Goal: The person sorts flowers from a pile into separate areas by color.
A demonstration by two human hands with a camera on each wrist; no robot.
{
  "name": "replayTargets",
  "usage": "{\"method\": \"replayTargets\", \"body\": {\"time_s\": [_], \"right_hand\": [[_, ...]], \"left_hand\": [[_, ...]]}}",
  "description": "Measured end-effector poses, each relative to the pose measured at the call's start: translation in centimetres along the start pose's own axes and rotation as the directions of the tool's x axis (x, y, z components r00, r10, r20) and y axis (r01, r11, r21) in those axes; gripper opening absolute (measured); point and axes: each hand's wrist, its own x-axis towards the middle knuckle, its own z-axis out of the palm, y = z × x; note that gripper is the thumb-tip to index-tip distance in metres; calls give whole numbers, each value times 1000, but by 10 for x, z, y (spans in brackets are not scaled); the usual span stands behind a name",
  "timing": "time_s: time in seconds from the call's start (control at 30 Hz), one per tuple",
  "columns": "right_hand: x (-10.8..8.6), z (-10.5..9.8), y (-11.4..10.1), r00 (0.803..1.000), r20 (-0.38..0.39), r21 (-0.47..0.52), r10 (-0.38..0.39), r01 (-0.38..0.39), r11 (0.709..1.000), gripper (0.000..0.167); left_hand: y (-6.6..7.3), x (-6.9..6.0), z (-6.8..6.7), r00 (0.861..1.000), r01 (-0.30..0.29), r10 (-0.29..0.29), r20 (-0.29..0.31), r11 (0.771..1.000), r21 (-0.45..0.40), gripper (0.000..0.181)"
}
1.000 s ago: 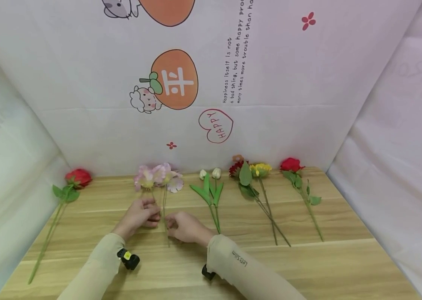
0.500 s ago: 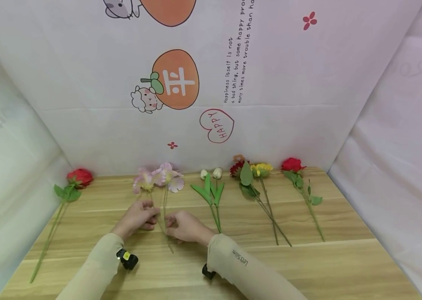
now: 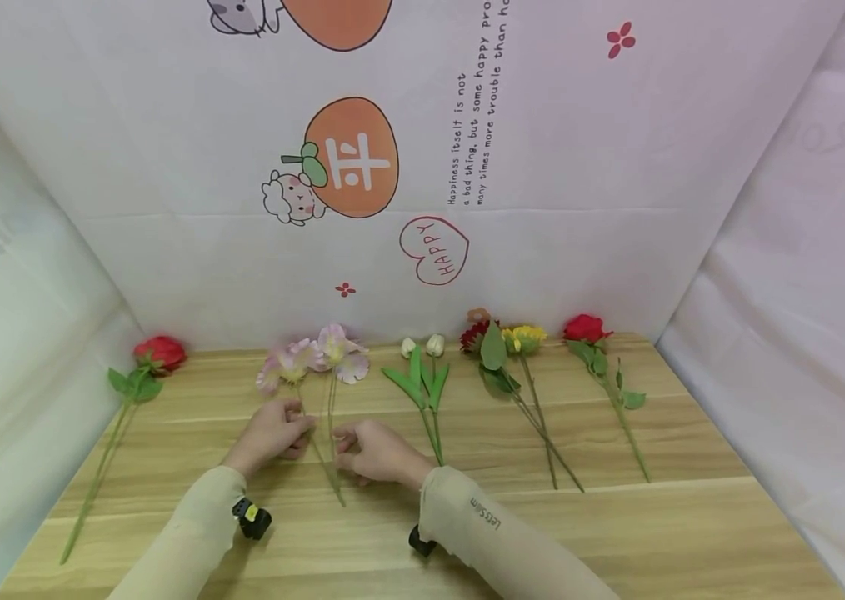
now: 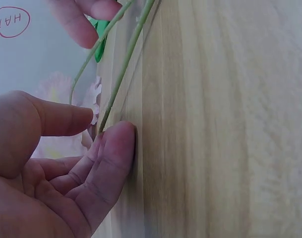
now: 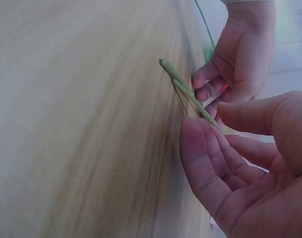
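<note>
Two pale pink flowers with thin green stems lie side by side, their blooms toward the back wall: the left pink flower [image 3: 289, 367] and the right pink flower [image 3: 342, 354]. My left hand [image 3: 272, 435] has thumb and fingers loosely around the left flower's stem [image 4: 122, 74]. In the left wrist view its thumb tip stands slightly off the stem. My right hand [image 3: 377, 454] holds the lower stems [image 5: 190, 96] loosely between thumb and fingertips, as the right wrist view shows. Near their ends the two stems come together.
Two white tulips [image 3: 426, 383] lie to the right of my hands. Beyond them are a dark red flower [image 3: 473, 337], a yellow flower [image 3: 524, 339] and a red rose [image 3: 586, 329]. Another red rose [image 3: 160, 355] lies far left on the wooden table [image 3: 512, 542]. White printed cloth [image 3: 557, 267] surrounds the table.
The left pink bloom has shifted left, away from the other, and its stem now slants more. My left hand moved slightly left, my right hand slightly right. The other flowers stayed put.
</note>
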Motion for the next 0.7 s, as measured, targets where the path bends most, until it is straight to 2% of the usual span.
{"method": "replayTargets", "body": {"time_s": [0.3,0.5,0.7], "right_hand": [[-4,-4,0,1000,-13,5,2,-2,1000,45],[-6,-7,0,1000,-17,20,6,-6,1000,44],[-9,-12,0,1000,-17,47,-2,3,999,42]], "left_hand": [[-3,0,-4,1000,4,-3,-13,999,39,56],[-2,-2,-8,1000,10,-10,-14,1000,24,59],[1,-6,-19,1000,-25,25,-12,999,30,59]]}}
